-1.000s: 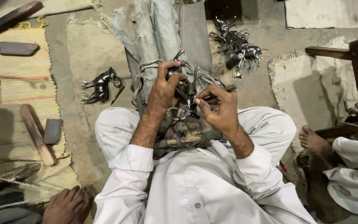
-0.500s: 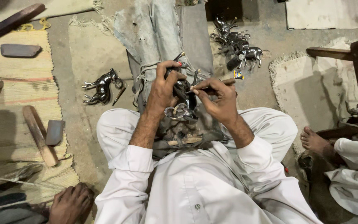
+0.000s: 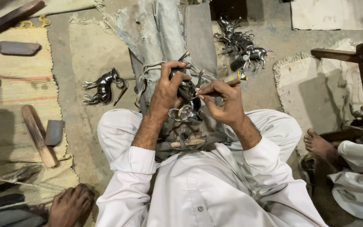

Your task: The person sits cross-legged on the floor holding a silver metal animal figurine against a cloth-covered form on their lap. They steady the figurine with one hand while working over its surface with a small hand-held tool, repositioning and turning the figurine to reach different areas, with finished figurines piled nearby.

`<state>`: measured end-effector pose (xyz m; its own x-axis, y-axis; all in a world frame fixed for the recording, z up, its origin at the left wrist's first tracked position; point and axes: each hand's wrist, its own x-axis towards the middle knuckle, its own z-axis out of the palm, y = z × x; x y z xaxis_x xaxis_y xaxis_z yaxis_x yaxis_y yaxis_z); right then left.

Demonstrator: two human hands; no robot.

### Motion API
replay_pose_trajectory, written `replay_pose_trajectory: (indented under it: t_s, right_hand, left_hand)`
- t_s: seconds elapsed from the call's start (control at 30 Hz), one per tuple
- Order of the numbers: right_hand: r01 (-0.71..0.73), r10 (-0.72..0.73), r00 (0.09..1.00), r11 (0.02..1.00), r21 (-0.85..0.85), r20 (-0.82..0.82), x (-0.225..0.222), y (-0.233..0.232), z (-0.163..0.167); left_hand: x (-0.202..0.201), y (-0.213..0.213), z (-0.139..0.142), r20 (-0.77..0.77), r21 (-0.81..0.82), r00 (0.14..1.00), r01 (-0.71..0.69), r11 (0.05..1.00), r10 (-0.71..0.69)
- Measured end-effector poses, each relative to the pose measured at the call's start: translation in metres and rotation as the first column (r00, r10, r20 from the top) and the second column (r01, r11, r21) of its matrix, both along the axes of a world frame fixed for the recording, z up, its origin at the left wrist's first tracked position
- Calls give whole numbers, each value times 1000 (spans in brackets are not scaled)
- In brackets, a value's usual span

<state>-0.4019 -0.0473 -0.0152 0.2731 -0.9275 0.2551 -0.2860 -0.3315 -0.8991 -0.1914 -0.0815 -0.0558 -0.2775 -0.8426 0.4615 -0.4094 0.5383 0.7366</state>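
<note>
At nine o'clock a wooden mallet (image 3: 38, 135) lies on the woven mat (image 3: 17, 105); a finished metal deer figurine (image 3: 102, 87) lies just right of it on the floor. At centre, the left hand (image 3: 167, 90) is clenched around a dark metal animal figurine (image 3: 186, 98) above the lap. The right hand (image 3: 225, 101) pinches a wooden-handled engraving tool (image 3: 225, 83), its tip touching the figurine. More metal figurines (image 3: 242, 44) cluster at one o'clock.
</note>
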Motion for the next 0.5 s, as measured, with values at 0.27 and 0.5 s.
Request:
replay_pose_trajectory:
  t_s: [0.27, 0.5]
  right_hand:
    - [71, -71, 997, 997, 32, -7, 7, 9, -3]
    - [257, -253, 966, 959, 118, -53, 20, 27, 3]
  left_hand:
    - [3, 0, -2, 10, -29, 1000, 1, 1000, 0]
    - [1, 1, -9, 20, -35, 1000, -16, 999, 17]
